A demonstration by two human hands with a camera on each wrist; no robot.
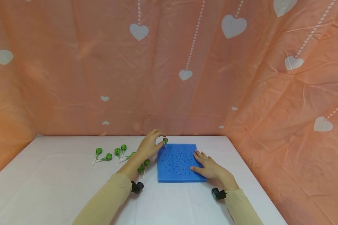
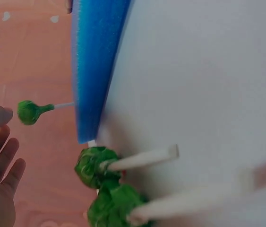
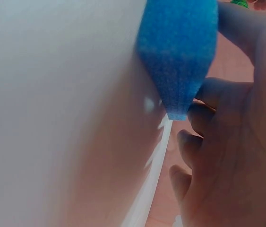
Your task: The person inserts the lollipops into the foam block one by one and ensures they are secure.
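Item: blue foam block (image 1: 171, 172), perforated on top with small holes, lying flat on a white-covered table (image 1: 59, 187). It served as landmark.

Item: standing lollipop (image 1: 165, 140), green-wrapped with a touch of red, upright at the block's far left corner, its stick meeting the foam.

Left hand (image 1: 151, 144): about the standing lollipop, fingers loosely bent and grasping nothing; the left wrist view showed a slight gap between fingertip and wrapper.

Right hand (image 1: 209, 167): laid along the block's right edge, fingers spread, clutching nothing; apparently a steadying hold.

Step, as judged: setting the stick into the foam, seemingly at the point of release. The next move seemed to call for drawing the left fingers clear without knocking the head, the right hand keeping the block steady. Depth of the stick: could not be told.

Item: seven loose lollipops (image 1: 108, 157), green, lying left of the block, some with sticks crossed.

Obstructions: the left forearm (image 1: 130, 164) passed over the loose group, partly hiding those nearest the block; the right hand covered part of the block's right side.

Surroundings: orange backdrop (image 1: 157, 78) with white hearts (image 1: 139, 32), behind the block; black wrist device (image 1: 137, 187), nearer the wearer than the block's left edge.
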